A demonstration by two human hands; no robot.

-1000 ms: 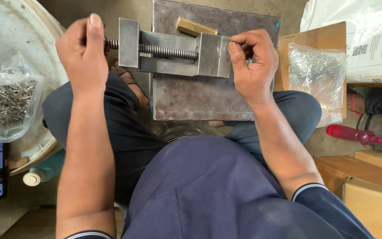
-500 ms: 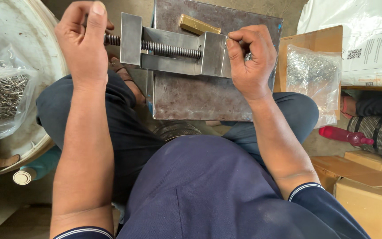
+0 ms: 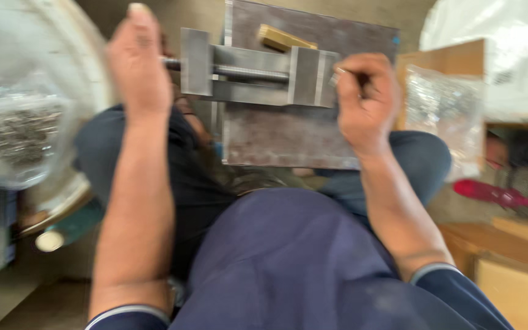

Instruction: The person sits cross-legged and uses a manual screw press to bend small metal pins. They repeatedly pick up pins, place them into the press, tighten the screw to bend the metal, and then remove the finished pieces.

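Note:
A small steel vise point(image 3: 258, 76) with a threaded screw lies on a dark metal plate point(image 3: 288, 137) resting across my lap. My left hand point(image 3: 139, 64) is closed around the screw's handle end at the vise's left side. My right hand point(image 3: 368, 98) sits at the vise's right jaw, fingers pinched on a small metal piece that is too blurred to make out. A brass-coloured block point(image 3: 285, 38) lies on the plate just behind the vise. The whole view is motion-blurred.
A clear bag of small metal parts point(image 3: 22, 131) rests on a white round bin point(image 3: 62, 91) at left. A second bag of parts point(image 3: 444, 107) sits in a cardboard box at right. A red-handled tool point(image 3: 490, 192) and more boxes point(image 3: 520, 269) lie at lower right.
The view has shifted and blurred. My left hand has stayed on the screw handle and my right hand stays at the right jaw; the vise sits slightly higher in view.

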